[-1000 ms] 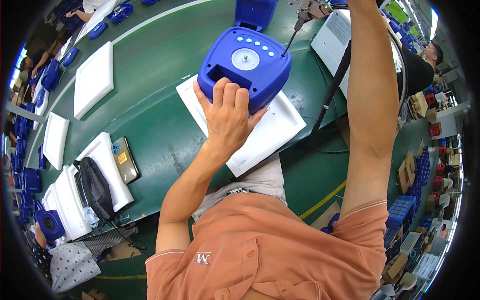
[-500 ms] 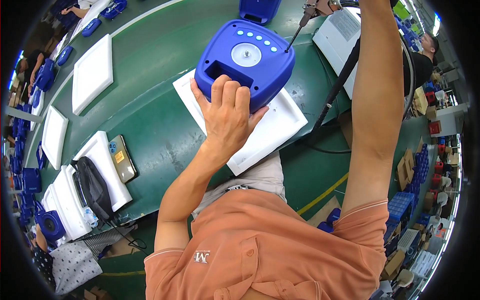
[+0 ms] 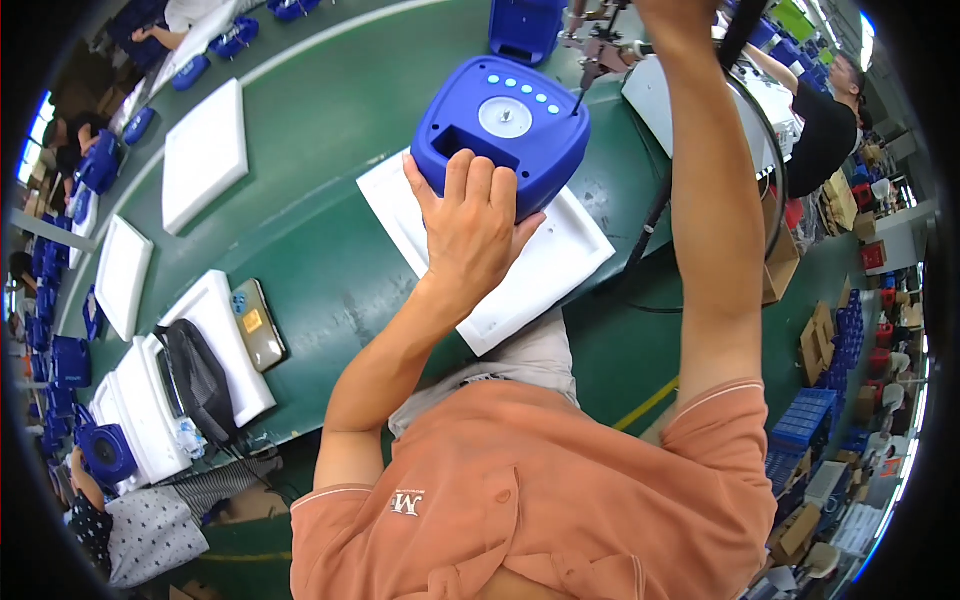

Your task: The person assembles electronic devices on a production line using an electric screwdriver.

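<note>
My left hand (image 3: 475, 218) is closed on the near edge of a blue plastic housing (image 3: 455, 105), its fingers hooked into the rectangular recess and its thumb along the side. The housing has a round white disc (image 3: 505, 117) in the middle and a row of several pale dots. At its right corner stands the thin bit of a screwdriver (image 3: 592, 70), tip at or just over a corner hole. My right hand (image 3: 675, 12) is up beside the driver at the top edge; its fingers are cut off there. Below the housing lies a white foam tray (image 3: 550, 262).
A second blue part (image 3: 522, 35) stands behind the housing. A pale grey box (image 3: 650, 105) and a black hose (image 3: 652, 215) are on the right. Leftward lie a phone (image 3: 258, 325), a dark pouch (image 3: 200, 375) and white foam trays (image 3: 205, 155). A co-worker (image 3: 830, 125) is at far right.
My right forearm has swung leftward, and the driver stands more upright, its tip slightly further left on the corner. My left hand keeps its hold; the whole view has shifted a little.
</note>
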Demonstrator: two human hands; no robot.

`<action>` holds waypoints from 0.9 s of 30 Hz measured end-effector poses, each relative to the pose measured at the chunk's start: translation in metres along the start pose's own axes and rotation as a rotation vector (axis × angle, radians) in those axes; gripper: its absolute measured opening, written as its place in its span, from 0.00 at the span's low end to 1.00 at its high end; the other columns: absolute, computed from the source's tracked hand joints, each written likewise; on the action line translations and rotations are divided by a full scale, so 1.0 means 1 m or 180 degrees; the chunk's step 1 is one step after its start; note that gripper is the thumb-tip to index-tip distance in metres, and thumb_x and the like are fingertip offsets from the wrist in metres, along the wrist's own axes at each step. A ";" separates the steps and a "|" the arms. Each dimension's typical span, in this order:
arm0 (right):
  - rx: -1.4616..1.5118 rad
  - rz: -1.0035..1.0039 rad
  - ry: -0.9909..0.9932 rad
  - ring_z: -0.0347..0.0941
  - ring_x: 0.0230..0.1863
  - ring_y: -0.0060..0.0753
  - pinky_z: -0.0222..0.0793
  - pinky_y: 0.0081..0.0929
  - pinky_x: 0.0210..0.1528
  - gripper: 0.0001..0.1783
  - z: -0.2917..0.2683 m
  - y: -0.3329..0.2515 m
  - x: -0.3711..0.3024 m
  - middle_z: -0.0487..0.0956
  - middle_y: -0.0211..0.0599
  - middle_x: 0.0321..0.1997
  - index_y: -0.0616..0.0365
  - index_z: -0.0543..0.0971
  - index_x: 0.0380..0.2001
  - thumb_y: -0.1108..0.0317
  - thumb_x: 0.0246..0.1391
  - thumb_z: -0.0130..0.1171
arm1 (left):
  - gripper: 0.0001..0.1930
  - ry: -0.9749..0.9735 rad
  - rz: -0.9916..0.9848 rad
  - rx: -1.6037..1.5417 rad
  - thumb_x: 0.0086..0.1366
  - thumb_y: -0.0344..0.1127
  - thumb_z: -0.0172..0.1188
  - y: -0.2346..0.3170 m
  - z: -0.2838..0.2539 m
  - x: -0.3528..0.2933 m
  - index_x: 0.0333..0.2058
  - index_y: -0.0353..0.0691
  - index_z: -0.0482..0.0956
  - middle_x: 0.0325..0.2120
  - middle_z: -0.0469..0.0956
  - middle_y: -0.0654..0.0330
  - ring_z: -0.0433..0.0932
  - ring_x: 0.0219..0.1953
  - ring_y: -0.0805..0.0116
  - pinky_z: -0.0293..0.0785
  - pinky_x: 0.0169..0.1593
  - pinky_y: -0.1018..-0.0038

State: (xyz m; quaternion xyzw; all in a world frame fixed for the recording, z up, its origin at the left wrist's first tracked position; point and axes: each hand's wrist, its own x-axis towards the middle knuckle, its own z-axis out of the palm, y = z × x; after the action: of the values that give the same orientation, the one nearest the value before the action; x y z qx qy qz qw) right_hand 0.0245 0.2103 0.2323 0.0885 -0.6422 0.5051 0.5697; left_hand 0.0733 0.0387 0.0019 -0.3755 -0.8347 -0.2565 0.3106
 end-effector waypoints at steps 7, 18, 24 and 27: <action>-0.1533 -0.0341 0.0065 0.81 0.23 0.52 0.71 0.49 0.30 0.39 -0.027 0.013 0.083 0.79 0.53 0.16 0.70 0.81 0.21 0.40 0.66 0.53 | 0.29 -0.0049 0.0059 0.0097 0.46 0.51 0.80 -0.002 -0.040 -0.043 0.36 0.39 0.74 0.37 0.73 0.56 0.73 0.49 0.51 0.55 0.65 0.35; -0.2398 -0.0943 0.0692 0.61 0.70 0.70 0.55 0.49 0.75 0.36 0.005 0.090 0.084 0.67 0.72 0.68 0.76 0.59 0.68 0.60 0.66 0.51 | 0.25 -0.1173 -0.0542 -0.0818 0.48 0.46 0.78 -0.032 -0.095 -0.129 0.44 0.43 0.87 0.46 0.84 0.55 0.76 0.54 0.49 0.67 0.60 0.53; -0.0451 -0.0144 -0.1470 0.78 0.57 0.49 0.70 0.41 0.62 0.26 0.084 0.128 -0.107 0.81 0.51 0.56 0.64 0.74 0.60 0.59 0.65 0.57 | 0.24 -0.0723 -0.0724 -0.0713 0.49 0.44 0.78 -0.046 -0.099 -0.182 0.45 0.41 0.86 0.47 0.83 0.55 0.77 0.53 0.49 0.70 0.58 0.53; 0.0087 0.2334 -0.2794 0.82 0.51 0.36 0.77 0.34 0.53 0.27 0.042 0.218 -0.180 0.85 0.46 0.52 0.62 0.75 0.61 0.54 0.68 0.56 | 0.24 -0.0535 -0.0803 -0.0801 0.49 0.42 0.78 -0.046 -0.092 -0.197 0.45 0.41 0.86 0.48 0.83 0.55 0.79 0.51 0.49 0.72 0.56 0.54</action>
State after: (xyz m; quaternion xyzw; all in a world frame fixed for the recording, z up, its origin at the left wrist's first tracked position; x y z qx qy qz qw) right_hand -0.0929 0.1988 -0.0282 0.0688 -0.8008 0.5939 0.0360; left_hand 0.1710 -0.1414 -0.0853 -0.3238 -0.8595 -0.3635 0.1557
